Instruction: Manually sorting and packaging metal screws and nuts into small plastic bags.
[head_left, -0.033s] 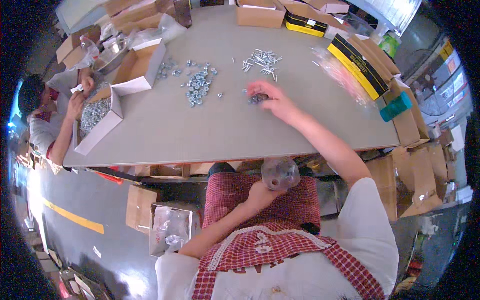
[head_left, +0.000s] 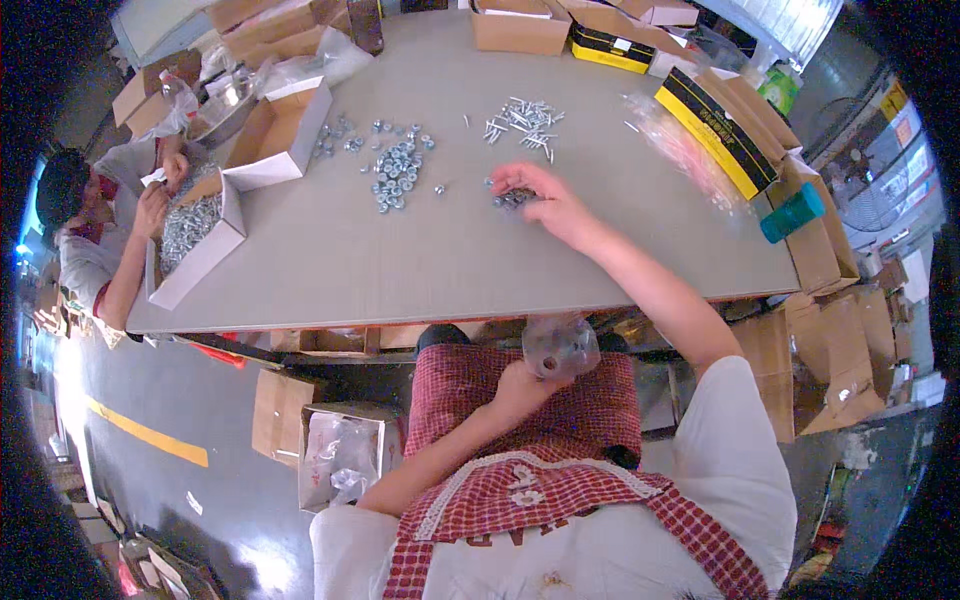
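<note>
My left hand (head_left: pixel 528 392) is closed around a clear plastic bag (head_left: pixel 560 345) above my lap, with its mouth spread open. A few dark bits show inside the bag. On the grey table, my right hand (head_left: pixel 545 198) curves its fingers over a small pile of dark metal pieces (head_left: pixel 514 198). Thumb and fingers stand apart around that pile, and I see nothing lifted. Beyond it lies a heap of silvery screws or pins (head_left: pixel 527 122). Round metal nuts or washers (head_left: pixel 398 175) are spread to the left, with a single small piece (head_left: pixel 440 189) between.
At the left a person (head_left: pixel 120 220) works beside a white box of metal hardware (head_left: pixel 200 235). An open carton (head_left: pixel 280 130) stands by it. To the right are thin clear bags (head_left: pixel 690 160), a black-and-yellow box (head_left: pixel 715 135) and a teal cylinder (head_left: pixel 792 213).
The fingers of my right hand have shifted slightly left over the small dark pile and look less blurred. My left hand and the bag stay in place.
</note>
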